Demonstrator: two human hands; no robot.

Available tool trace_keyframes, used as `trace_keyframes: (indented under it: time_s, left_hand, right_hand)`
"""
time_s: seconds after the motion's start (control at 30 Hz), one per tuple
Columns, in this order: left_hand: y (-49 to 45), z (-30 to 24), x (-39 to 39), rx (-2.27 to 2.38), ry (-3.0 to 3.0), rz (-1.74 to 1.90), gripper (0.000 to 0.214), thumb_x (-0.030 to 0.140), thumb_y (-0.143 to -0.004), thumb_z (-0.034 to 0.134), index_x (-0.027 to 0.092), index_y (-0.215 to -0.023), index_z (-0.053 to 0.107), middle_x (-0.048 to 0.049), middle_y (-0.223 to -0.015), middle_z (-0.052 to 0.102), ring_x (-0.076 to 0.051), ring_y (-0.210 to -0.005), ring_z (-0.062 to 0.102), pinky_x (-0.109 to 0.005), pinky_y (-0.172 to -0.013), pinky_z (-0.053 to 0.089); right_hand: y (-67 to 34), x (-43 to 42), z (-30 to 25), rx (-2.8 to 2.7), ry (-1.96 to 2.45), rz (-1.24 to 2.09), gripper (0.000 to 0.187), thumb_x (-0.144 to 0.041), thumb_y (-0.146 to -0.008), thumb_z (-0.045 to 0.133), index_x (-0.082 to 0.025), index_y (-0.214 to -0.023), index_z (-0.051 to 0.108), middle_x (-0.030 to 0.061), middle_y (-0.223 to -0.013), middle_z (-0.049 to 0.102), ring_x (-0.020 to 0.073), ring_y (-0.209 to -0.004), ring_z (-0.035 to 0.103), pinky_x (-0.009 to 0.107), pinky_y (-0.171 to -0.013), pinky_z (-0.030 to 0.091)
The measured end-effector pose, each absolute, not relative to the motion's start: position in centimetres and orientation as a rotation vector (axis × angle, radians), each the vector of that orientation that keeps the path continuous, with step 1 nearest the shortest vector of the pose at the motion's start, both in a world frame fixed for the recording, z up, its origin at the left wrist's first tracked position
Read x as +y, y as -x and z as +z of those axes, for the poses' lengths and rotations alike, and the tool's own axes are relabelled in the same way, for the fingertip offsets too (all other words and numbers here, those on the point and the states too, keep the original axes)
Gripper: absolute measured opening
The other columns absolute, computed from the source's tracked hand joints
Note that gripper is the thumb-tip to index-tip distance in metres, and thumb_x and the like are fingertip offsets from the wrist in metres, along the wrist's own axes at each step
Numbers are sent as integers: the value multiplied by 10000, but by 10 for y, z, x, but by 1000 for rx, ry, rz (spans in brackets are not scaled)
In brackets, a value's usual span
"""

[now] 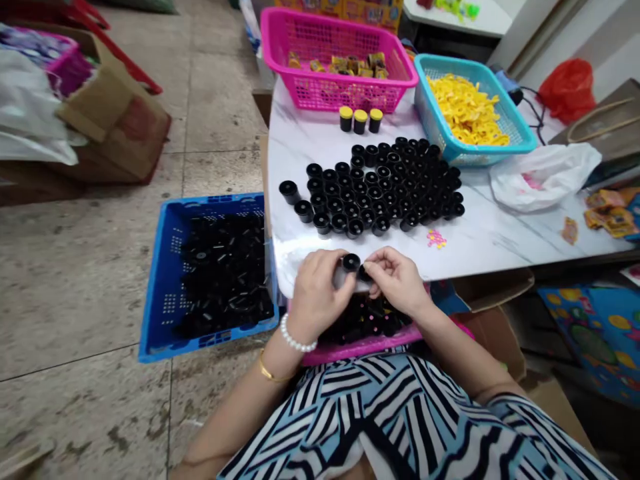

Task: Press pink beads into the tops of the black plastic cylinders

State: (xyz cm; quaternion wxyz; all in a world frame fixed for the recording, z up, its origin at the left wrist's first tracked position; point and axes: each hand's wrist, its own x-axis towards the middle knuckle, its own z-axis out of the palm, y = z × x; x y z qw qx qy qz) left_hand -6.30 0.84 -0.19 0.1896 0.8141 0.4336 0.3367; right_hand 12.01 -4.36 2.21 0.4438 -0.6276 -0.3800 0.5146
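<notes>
From where I'm standing: left hand (323, 283) has thumb and fingers closed round one black cup (351, 263), ringed face up, at the desk's (500, 243) front edge, toward the front-left corner. Can't tell if its base sits on the desk or is lifted. Right hand (395, 277) pinches a small dark piece (365, 273) right beside it; fingers hide most of it, can't say what it is or if the two touch.

Doing it well, my read: left hand stays the fixture, cup level; right does the fine moves. Keep thumb off the rim so the face stays visible. Work a bit further in from the edge; a slip there probably lands in the pink tray (370, 351) below. Mind elbow room: the batch of black cups (374, 192) stands close behind, and pink-and-yellow bits (436, 239) lie loose to the right, easily scattered.
</notes>
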Motion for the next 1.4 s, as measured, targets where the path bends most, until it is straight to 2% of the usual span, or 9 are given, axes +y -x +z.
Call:
trace_keyframes:
  time_s: [0.23, 0.4, 0.53, 0.67, 0.77, 1.0, 1.13, 1.27, 1.4]
  left_hand:
    - [39, -1, -1, 1232, -2320, 873, 312, 253, -862, 663, 173, -1153, 585, -97, -1086, 658, -279, -1031, 601, -438, -944, 487]
    - [46, -1, 0, 1169, -2271, 916, 487, 245, -863, 669, 162, -1330, 556, -116, -1179, 659, -278, -1105, 609, -458, -1007, 500]
    - [44, -2, 0, 1122, -2281, 962, 413, 223, -878, 676, 189, -1287, 627, -104, -1184, 666, -264, -1098, 625, -453, -998, 519]
    - [47, 5, -4, 1196, -2149, 1121, 321, 185, -860, 688, 204, -1180, 667, -75, -1120, 677, -235, -1048, 653, -413, -942, 563]
    - [51, 15, -18, 1208, -2092, 1287, 387, 166, -799, 734, 210, -1175, 652, -63, -1075, 682, -219, -1004, 666, -376, -872, 601]
    - [14, 3, -46, 458, -2278, 984, 401, 195, -903, 605, 179, -1297, 536, -97, -1189, 722, -178, -1082, 718, -294, -880, 639]
    - [-8, -4, -40, 697, -2271, 855, 264, 180, -914, 585, 153, -1177, 582, -85, -1082, 726, -171, -962, 723, -255, -767, 608]
    - [-11, 3, -31, 820, -2109, 883, 217, 203, -909, 642, 159, -1119, 607, -53, -982, 710, -161, -929, 708, -249, -792, 591]
    - [-11, 9, -27, 809, -2117, 859, 353, 175, -912, 661, 138, -1254, 584, -93, -1124, 714, -187, -1047, 707, -280, -871, 608]
  right_hand:
    - [-156, -62, 23, -1001, 1571, 1048, 273, -466, -874, 738, -225, -963, 645, -31, -707, 674, 133, -574, 689, 257, -566, 589]
    - [-231, -80, 21, -1082, 1915, 190, 213, -412, -914, 685, -204, -956, 700, 28, -842, 711, 150, -659, 657, 294, -627, 560]
    - [-266, -76, 12, -1351, 2062, -70, 156, -345, -909, 690, -209, -949, 756, 39, -873, 714, 167, -746, 645, 317, -719, 547]
    - [-270, -67, 6, -1511, 2051, -143, 129, -297, -909, 674, -203, -933, 759, 27, -806, 682, 162, -721, 616, 324, -758, 534]
    - [-274, -65, 9, -1519, 2071, -62, 134, -270, -882, 689, -197, -971, 756, 23, -820, 699, 148, -668, 601, 320, -733, 527]
    - [-281, -69, 19, -1590, 2132, -48, 62, -228, -848, 678, -199, -847, 733, 28, -792, 675, 167, -700, 593, 337, -766, 513]
    - [-279, -69, 21, -1607, 2139, -26, 87, -196, -853, 650, -200, -883, 731, 24, -831, 699, 154, -687, 590, 325, -758, 514]
    - [-270, -78, 28, -1615, 2086, 37, 105, -243, -900, 646, -206, -936, 737, 31, -890, 722, 152, -696, 615, 310, -715, 524]
    - [-253, -86, 29, -1686, 1999, 116, 141, -287, -916, 679, -216, -1020, 742, 46, -947, 722, 167, -757, 642, 318, -720, 543]
